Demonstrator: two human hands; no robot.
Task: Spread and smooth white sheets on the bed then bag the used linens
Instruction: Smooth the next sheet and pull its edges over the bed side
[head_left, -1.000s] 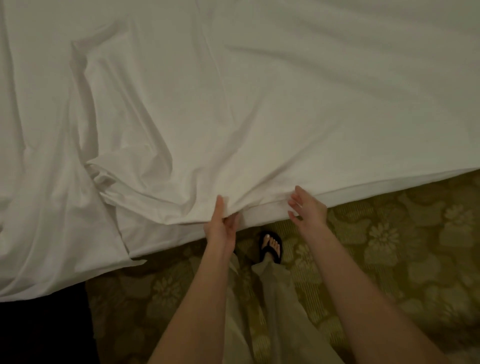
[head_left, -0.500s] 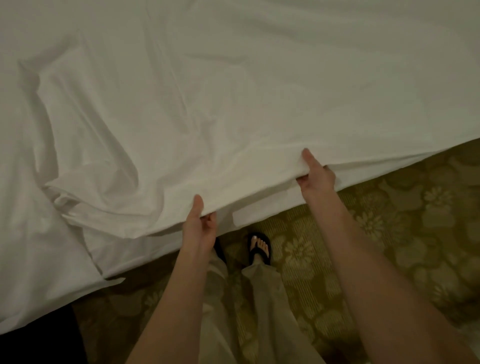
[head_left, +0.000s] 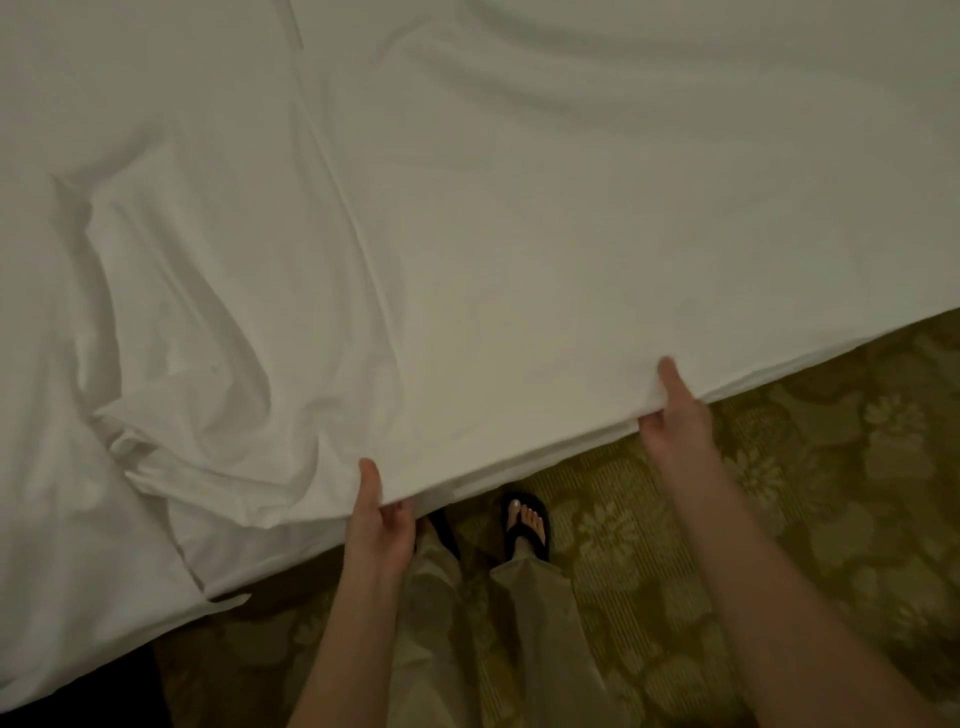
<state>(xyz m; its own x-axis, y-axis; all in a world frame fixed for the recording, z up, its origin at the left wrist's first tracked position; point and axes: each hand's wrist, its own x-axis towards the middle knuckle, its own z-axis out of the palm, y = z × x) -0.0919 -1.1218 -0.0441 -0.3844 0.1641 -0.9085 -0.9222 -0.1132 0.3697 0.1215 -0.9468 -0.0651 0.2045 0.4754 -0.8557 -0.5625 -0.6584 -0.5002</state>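
A white sheet (head_left: 519, 260) covers the bed and fills most of the view, with its near edge running diagonally from lower left to upper right. My left hand (head_left: 379, 525) pinches that edge, thumb on top and fingers under the cloth. Further right and higher, my right hand (head_left: 675, 415) grips the same edge the same way. Between the hands the edge is pulled fairly straight. Left of my left hand the sheet is bunched in deep folds (head_left: 208, 415). A second white layer (head_left: 78, 571) hangs lower at the left.
A green carpet with a flower pattern (head_left: 779, 519) lies below the bed edge. My feet in black flip-flops (head_left: 524, 525) and pale trouser legs stand close to the bed. A dark gap (head_left: 78, 706) shows at the bottom left corner.
My right hand took hold of the sheet edge and moved right, away from the left hand. The edge between them has been drawn straighter and the folds on the right have flattened.
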